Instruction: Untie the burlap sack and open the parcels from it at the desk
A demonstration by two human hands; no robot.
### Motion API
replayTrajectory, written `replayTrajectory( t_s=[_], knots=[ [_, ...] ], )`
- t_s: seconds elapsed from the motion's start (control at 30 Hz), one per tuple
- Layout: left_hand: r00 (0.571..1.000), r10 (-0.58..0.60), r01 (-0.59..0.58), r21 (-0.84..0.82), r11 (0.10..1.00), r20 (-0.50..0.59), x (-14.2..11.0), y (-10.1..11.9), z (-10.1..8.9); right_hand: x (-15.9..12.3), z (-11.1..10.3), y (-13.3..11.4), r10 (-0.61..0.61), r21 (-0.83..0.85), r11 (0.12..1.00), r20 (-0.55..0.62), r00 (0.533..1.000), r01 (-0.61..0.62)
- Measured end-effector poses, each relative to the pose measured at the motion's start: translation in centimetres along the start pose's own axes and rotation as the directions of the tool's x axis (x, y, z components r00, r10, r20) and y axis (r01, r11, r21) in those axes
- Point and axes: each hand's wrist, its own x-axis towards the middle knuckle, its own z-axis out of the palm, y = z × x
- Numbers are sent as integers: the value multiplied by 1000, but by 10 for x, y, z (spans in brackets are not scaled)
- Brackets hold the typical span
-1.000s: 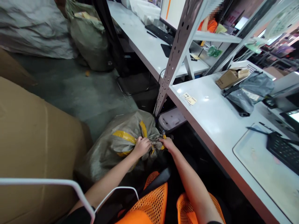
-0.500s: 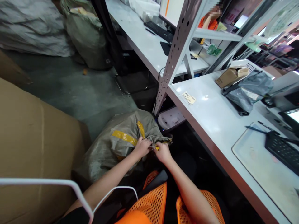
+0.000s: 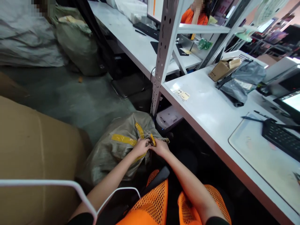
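Note:
A large grey-brown woven sack point(image 3: 105, 156) stands on the floor in front of me, with strips of yellow tape point(image 3: 124, 139) stuck on it. Its top is bunched together. My left hand point(image 3: 141, 148) is closed around the gathered mouth from the left. From the right, my right hand point(image 3: 160, 147) grips the same bunched cloth, and a short yellow tape end point(image 3: 153, 140) sticks up beside its fingers. Both hands almost touch. The fingertips are partly hidden in the folds.
A big cardboard box point(image 3: 21, 150) rises at the left. On the right runs a white desk point(image 3: 201, 100) with a keyboard point(image 3: 281, 137) and a grey plastic bag point(image 3: 248, 78). A metal shelf post point(image 3: 161, 59) stands at its corner. More sacks point(image 3: 77, 47) sit behind; a person in orange point(image 3: 187, 16) is beyond.
My hands have drawn closer together at the sack's mouth. The yellow tape end by my right hand now stands up. The camera view has shifted slightly.

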Motion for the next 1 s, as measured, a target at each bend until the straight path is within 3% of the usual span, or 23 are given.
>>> replayTrajectory(
  t_s=[0.13, 0.27, 0.3, 0.37, 0.47, 0.53, 0.73, 0.87, 1.0],
  knots=[
    [1000, -14, 13, 46, 999, 22, -5, 3, -10, 21, -2, 21, 98, 99, 991, -38, 994, -94],
    [998, -25, 17, 112, 994, 62, -7, 9, -11, 14, -3, 23, 164, 126, 982, -173, 971, -143],
    [997, -20, 11, 119, 993, 75, -5, 10, -10, 9, -3, 18, 154, 86, 987, -251, 956, -137],
    [995, -10, -2, 121, 993, 102, -1, 10, -10, -1, -2, 4, 10, -112, 993, -314, 949, -47],
    [987, 19, -35, 99, 994, 160, 9, 5, -12, -5, -2, -11, -227, -390, 904, -85, 970, 177],
    [978, 45, -61, 77, 995, 202, 15, 0, -15, 1, -3, -13, -229, -422, 878, 47, 972, 227],
    [964, 76, -92, 50, 995, 253, 22, -9, -21, 17, 0, -3, -264, -400, 848, 251, 931, 348],
    [964, 111, -127, 51, 991, 243, 10, -6, -19, 16, 5, 2, -239, -384, 856, 300, 924, 346],
    [973, 132, -151, 92, 984, 190, -4, -1, -20, 24, 7, 10, -93, -404, 897, 223, 970, 179]
  ],
)
